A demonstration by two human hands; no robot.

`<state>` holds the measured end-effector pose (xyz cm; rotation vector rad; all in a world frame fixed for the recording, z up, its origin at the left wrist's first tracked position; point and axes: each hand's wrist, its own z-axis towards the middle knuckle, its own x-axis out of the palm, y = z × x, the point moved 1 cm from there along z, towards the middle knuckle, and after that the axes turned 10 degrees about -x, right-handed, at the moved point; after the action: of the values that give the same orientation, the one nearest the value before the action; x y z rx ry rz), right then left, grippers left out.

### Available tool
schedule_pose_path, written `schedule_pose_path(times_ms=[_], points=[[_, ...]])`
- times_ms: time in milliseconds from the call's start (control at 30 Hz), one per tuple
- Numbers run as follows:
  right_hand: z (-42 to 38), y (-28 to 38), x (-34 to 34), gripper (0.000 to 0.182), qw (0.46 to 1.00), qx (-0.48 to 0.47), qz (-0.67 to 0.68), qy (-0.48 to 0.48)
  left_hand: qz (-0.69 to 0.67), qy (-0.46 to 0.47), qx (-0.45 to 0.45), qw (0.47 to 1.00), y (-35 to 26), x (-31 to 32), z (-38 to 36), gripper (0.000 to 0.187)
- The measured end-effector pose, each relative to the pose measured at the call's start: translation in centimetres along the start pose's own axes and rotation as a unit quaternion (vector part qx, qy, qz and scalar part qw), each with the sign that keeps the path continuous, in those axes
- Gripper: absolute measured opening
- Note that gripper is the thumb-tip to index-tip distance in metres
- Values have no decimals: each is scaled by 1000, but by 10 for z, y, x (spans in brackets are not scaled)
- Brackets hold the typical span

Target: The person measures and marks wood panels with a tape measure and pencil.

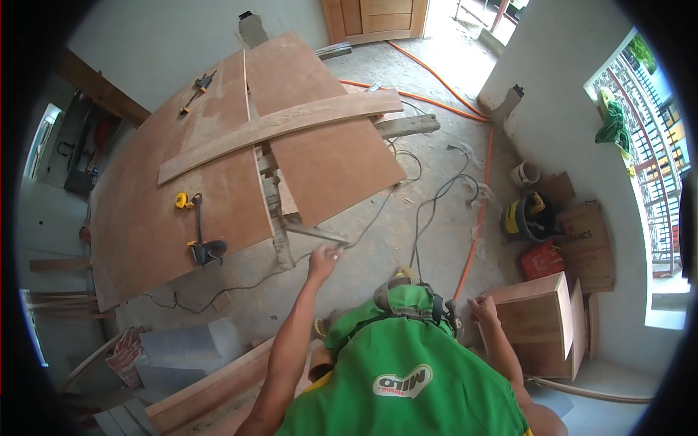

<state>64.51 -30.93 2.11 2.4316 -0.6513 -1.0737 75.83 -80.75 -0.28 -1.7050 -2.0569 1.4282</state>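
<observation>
My left hand is held out over the floor, close to the near edge of the plywood. Its fingers are curled and slightly blurred; I cannot make out whether anything is in them. Beside my waist, my right hand has its fingers bent together, close to the corner of a wooden box. What it may hold is hidden. On the plywood sheets lie a bar clamp, a yellow tape measure and a second clamp. A long board lies across the sheets.
Black cables and an orange hose trail over the concrete floor. A dark bucket, a red container and a cardboard box stand along the right wall. Long planks lie at the lower left. A wooden door is at the back.
</observation>
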Motion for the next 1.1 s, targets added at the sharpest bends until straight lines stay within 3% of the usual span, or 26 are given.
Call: schedule_pose_path(times_ms=[67, 133, 267, 333, 367, 433, 467, 500, 567, 667, 733, 800, 833, 900, 933, 1067, 1100], points=[[10, -15, -22, 35, 999, -21, 16, -33, -113, 69, 30, 991, -34, 42, 53, 33], [21, -25, -44, 35, 995, -29, 65, -70, -175, 134, -3, 975, -129, 56, 45, 34], [44, -17, -66, 32, 991, -28, 117, -64, -192, 139, -28, 971, -216, 101, 106, 39], [55, -9, -74, 31, 989, -43, 126, -64, -345, 259, -102, 896, -240, 122, 157, 56], [61, -6, -77, 31, 987, -57, 132, -69, -356, 249, -98, 895, -254, 129, 174, 56], [80, -4, -84, 36, 994, -80, 43, -65, -454, 118, -135, 873, -288, 137, 215, 56], [88, -16, -84, 36, 987, -146, 19, -66, -481, 126, -154, 854, -299, 142, 243, 71], [98, -21, -86, 36, 976, -207, -6, -68, -490, 121, -153, 849, -304, 148, 268, 71], [108, 6, -104, 39, 995, 10, 79, -58, -572, 95, -206, 788, -318, 157, 313, 86], [103, 98, -144, 42, 997, -4, 40, -72, -631, 75, -250, 731, -321, 178, 372, 82], [119, 109, -160, 37, 998, -8, 15, -58, -651, 60, -273, 706, -317, 185, 391, 81], [135, 103, -174, 34, 998, -21, 9, -52, -722, 96, -213, 651, -323, 185, 390, 78], [147, 119, -184, 34, 999, -27, 0, -40, -729, 83, -214, 645, -326, 181, 388, 78], [165, 147, -200, 34, 998, 16, 17, -50, -618, 38, -335, 710, -321, 180, 385, 72], [179, 153, -207, 37, 999, 10, -5, -46, -614, 27, -354, 705, -316, 181, 387, 61], [240, 166, -233, 41, 995, -79, -63, -4, -637, -5, -322, 701, -295, 191, 375, 61], [263, 164, -241, 41, 994, -84, -67, 5, -654, 2, -268, 707, -297, 187, 360, 57]])
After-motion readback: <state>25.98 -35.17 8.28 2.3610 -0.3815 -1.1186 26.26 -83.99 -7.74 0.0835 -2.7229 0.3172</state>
